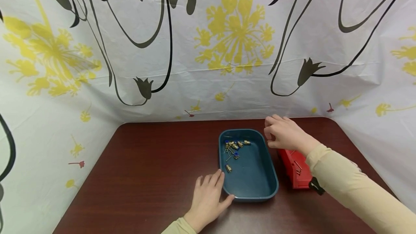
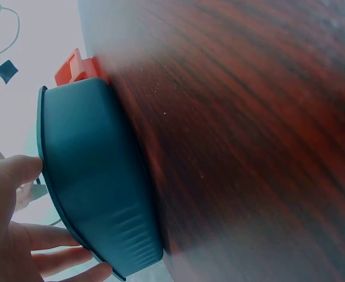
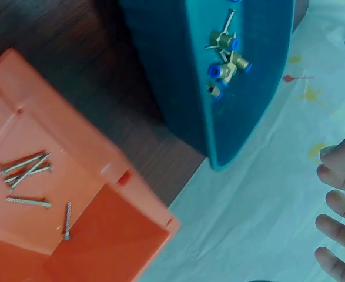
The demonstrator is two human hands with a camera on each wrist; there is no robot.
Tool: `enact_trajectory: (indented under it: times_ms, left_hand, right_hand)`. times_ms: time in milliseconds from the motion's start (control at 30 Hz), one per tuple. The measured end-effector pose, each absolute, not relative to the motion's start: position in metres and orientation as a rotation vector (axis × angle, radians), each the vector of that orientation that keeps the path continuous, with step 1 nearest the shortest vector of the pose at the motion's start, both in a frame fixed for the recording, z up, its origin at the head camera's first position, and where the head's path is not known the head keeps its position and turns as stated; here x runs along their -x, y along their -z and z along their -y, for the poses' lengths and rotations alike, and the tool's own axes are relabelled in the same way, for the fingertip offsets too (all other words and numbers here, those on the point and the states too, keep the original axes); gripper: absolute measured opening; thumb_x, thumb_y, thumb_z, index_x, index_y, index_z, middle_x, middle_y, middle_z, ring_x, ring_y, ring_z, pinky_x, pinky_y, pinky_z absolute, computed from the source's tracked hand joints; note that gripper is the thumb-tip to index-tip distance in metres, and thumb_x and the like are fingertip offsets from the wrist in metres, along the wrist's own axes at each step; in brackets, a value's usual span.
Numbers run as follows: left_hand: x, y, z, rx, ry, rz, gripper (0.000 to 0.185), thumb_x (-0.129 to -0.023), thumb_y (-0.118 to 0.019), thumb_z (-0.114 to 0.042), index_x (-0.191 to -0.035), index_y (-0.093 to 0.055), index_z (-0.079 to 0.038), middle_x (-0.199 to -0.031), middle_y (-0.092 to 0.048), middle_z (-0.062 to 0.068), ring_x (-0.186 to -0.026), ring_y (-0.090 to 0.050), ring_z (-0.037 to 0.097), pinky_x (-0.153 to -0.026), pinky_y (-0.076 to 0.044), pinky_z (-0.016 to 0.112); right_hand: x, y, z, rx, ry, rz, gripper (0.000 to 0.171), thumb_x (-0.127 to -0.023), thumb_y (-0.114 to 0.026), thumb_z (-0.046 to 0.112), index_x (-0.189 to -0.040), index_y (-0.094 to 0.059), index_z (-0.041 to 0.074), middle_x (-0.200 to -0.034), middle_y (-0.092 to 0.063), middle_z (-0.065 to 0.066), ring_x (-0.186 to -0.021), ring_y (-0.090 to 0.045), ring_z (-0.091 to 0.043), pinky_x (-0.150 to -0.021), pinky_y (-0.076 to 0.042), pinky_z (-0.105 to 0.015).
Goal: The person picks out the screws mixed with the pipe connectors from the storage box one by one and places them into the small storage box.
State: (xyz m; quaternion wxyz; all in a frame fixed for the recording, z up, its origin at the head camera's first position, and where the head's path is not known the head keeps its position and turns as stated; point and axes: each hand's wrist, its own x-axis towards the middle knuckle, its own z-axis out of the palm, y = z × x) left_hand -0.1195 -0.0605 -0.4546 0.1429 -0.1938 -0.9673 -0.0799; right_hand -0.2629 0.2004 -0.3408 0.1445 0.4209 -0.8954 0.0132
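Note:
A dark teal tray [image 1: 250, 181] holds brass fittings [image 1: 234, 146] with blue collars and several screws, gathered mostly at its far left. My left hand [image 1: 208, 198] touches the near left of the tray's rim, fingers extended and thumb at the near edge; the left wrist view shows these fingertips on the rim. My right hand [image 1: 286, 133] hovers beside the tray's far right corner, over the far part of a red bin [image 1: 300, 181]. In the right wrist view its fingers [image 3: 340, 229] are loosely bent, with nothing visible between them. Screws [image 3: 28, 170] lie inside the bin.
Tray and bin stand side by side on a dark reddish-brown table [image 1: 156, 169], a narrow gap between them. A patterned white cloth [image 1: 195, 93] hangs behind the table and at its sides. My right sleeve [image 1: 357, 187] covers part of the bin.

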Motion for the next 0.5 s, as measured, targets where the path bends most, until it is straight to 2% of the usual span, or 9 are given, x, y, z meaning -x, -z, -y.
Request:
enact_trajectory:
  times_ms: [500]
  left_hand:
    - [0.119,0.453,0.061,0.556,0.213,2.801,0.066,-0.078,-0.052,-0.056,-0.123,-0.053,-0.008,-0.124,-0.049,0.004,-0.100,-0.049,0.021,-0.082,-0.033,0.051]
  right_hand:
    - [0.266,0.340,-0.163,-1.279,-0.041,2.602,0.024,-0.067,-0.072,0.025,-0.058,-0.050,0.028,-0.082,-0.043,0.003,-0.077,-0.037,-0.017,-0.057,-0.027,-0.032]
